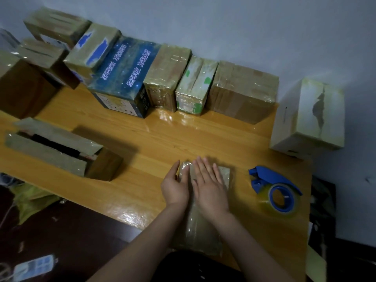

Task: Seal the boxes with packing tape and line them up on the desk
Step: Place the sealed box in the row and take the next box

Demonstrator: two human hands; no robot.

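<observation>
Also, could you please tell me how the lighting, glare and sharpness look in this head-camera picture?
Head view: dim, bluish light; glare patches on the glossy desk before the taped boxes; the open box casts a soft shadow to its right; wide-angle bending tilts the leftmost boxes; the power strip at lower left is blurred, the tape dispenser fairly sharp.

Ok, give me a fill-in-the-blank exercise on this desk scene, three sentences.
1. The tape dispenser on the desk has a ____ plastic frame.
2. The left hand and right hand both rest on the taped box, so ____ hand holds the dispenser.
3. The open box, flaps unsealed, lies to the ____ of the hands.
Missing words: blue; neither; left.
</observation>
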